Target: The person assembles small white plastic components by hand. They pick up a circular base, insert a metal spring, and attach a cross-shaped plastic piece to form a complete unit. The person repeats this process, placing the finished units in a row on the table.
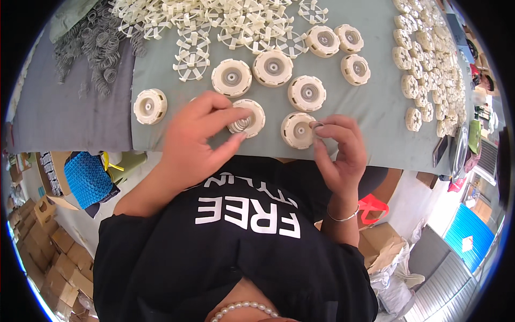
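My left hand (201,137) pinches a metal coil spring (241,124) between thumb and fingers, over a round cream plastic housing (256,119). To the right, my right hand (341,153) is closed on another small coil spring (318,125), beside the right edge of a second cream housing (295,131). Behind these stand several similar housings (307,93) with grey coils visible around their centre posts. A lone housing (150,106) lies left of my left hand.
A heap of cream spoked rings (236,21) covers the table's far side. Loose grey springs (102,48) are piled on dark cloth at the far left. Rows of cream round parts (424,75) fill the right side. A phone (440,151) lies by the right edge.
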### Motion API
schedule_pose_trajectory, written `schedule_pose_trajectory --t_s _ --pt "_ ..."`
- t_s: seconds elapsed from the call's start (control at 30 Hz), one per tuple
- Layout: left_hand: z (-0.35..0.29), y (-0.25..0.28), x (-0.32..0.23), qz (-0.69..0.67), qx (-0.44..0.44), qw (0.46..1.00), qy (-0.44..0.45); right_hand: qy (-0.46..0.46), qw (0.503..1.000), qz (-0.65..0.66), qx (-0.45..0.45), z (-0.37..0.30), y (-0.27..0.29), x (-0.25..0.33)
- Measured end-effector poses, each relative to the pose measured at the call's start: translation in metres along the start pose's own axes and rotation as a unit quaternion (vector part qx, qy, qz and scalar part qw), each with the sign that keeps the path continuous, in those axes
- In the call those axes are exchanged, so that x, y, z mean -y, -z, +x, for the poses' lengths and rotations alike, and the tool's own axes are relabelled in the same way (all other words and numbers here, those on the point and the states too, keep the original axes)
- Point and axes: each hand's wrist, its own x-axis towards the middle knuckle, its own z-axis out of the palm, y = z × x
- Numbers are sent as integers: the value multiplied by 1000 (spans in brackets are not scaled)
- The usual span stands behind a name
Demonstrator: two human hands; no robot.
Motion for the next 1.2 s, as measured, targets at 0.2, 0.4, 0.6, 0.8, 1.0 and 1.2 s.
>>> schedule_pose_trajectory --t_s 0.2,0.4,0.6,0.8,1.0,1.2 --pt "-1 -12 2 104 -6 994 -19 23 999 -39 -13 0 -10 0" --pt "0 -9 6 90 -23 996 -10 14 998 -53 -28 -2 -3 -3" --pt "-9 -11 5 35 -32 993 -111 15 999 -35 -16 -4 -3 -5" --pt "-13 -49 -15 -85 62 992 -62 81 985 -146 45 4 -5 -7" --pt "2 -77 -24 -109 76 991 -29 74 980 -160 92 20 4 -3" --pt "6 -95 -17 -100 51 993 -43 37 998 9 51 20 11 1"
